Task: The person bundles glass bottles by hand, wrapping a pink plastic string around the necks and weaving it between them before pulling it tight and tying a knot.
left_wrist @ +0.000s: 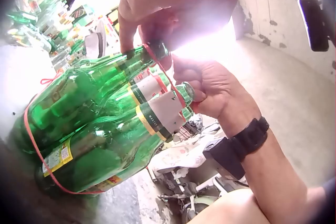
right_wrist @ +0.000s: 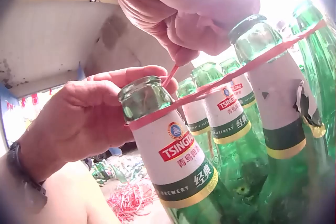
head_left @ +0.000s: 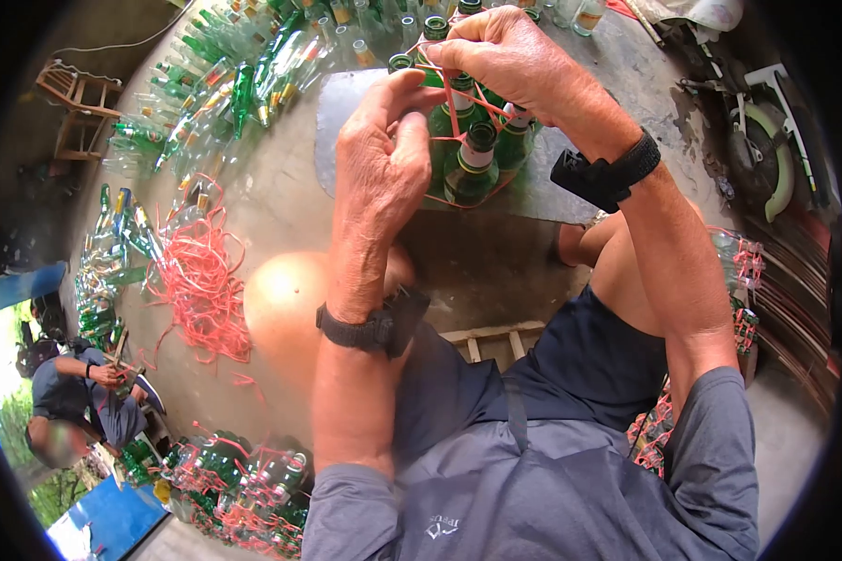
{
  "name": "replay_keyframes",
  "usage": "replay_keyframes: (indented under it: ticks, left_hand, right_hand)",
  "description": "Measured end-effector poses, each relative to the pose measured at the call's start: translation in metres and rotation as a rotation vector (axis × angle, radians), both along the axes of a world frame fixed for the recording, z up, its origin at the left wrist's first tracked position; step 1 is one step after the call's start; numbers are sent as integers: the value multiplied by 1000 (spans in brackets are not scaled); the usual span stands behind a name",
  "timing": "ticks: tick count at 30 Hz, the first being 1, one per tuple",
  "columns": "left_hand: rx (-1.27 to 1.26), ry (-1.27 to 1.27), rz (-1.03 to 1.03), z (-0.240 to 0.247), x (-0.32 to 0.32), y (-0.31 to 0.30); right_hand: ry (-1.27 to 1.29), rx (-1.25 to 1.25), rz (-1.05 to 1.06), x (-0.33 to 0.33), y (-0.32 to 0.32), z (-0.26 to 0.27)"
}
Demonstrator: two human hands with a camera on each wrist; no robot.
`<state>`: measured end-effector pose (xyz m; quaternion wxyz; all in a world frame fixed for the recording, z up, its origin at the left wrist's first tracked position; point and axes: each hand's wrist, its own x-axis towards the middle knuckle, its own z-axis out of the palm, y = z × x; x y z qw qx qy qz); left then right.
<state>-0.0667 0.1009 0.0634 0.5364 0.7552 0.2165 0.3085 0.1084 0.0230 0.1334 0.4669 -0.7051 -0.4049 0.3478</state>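
Note:
Green beer bottles (head_left: 470, 168) stand in a tight upright bundle, with white-and-green neck labels (right_wrist: 181, 153) showing. A thin red strap (left_wrist: 32, 137) circles their lower bodies, and a red strap (right_wrist: 210, 88) runs around the necks. My right hand (head_left: 510, 70) pinches a strand of this strap above the bottles. At the left side of the bundle is my left hand (head_left: 384, 154), its fingers loosely bent beside a bottle neck (right_wrist: 144, 98) and the strap. Its fingertips are partly hidden behind that neck in the right wrist view.
The bottles stand on a grey metal sheet (head_left: 332, 117). Many loose bottles (head_left: 243, 89) and a heap of red straps (head_left: 201, 280) cover the floor at left. Strapped bundles (head_left: 243, 481) stand at lower left, near another person (head_left: 79, 388). A motorbike wheel (head_left: 767, 154) is at right.

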Motion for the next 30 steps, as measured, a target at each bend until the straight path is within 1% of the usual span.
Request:
replay_keyframes:
  ticks: [3, 4, 5, 6, 7, 9, 12, 15, 16, 18, 20, 22, 25, 26, 27, 28, 29, 30]
  left_hand:
    - [38, -65, 135, -2, -3, 5]
    - [45, -63, 130, -4, -6, 8]
    - [-18, -88, 166, -2, -8, 8]
    - [-83, -114, 202, 0, -10, 7]
    - [-85, -64, 222, 0, -13, 7]
    - [-77, -49, 215, -4, -14, 5]
    - [-62, -5, 203, -3, -16, 2]
    - [-103, -8, 203, -2, -17, -1]
    - [-68, 7, 199, -1, -17, -1]
    - [-35, 23, 193, -1, -17, -3]
    - [20, 38, 187, -3, -16, -3]
    - [17, 45, 189, -3, -16, -3]
    - [-2, 64, 192, 0, -16, -5]
    - [-18, 75, 193, 2, -16, -5]
    - [-18, 76, 193, 1, -16, -4]
    - [-10, 85, 185, -1, -17, -2]
    - [-2, 95, 178, -2, -17, -1]
    - [-2, 95, 178, -1, -17, -1]
  right_hand:
    - [50, -37, 6, 5, 3, -9]
    - [53, -31, 2, 9, 8, -25]
    - [-37, 98, 9, 16, 16, -50]
    - [-129, 224, 15, 17, 20, -57]
    - [-128, 227, 11, 21, 19, -62]
    - [-121, 181, 35, 22, 19, -60]
    - [-116, 200, 37, 19, 19, -58]
    - [-109, 164, 21, 16, 17, -52]
    - [-107, 164, 18, 14, 15, -48]
    - [-68, 84, -10, 10, 10, -40]
    - [-87, 113, -3, 12, 13, -46]
    - [-107, 143, 6, 14, 15, -49]
    - [-88, 103, 5, 10, 9, -32]
    - [3, 48, 31, 4, -3, -5]
    - [93, -6, 56, 1, -10, 10]
    - [93, -7, 56, 4, -3, -6]
    - [-6, 56, 19, 10, 11, -37]
    - [-106, 119, -19, 14, 18, -53]
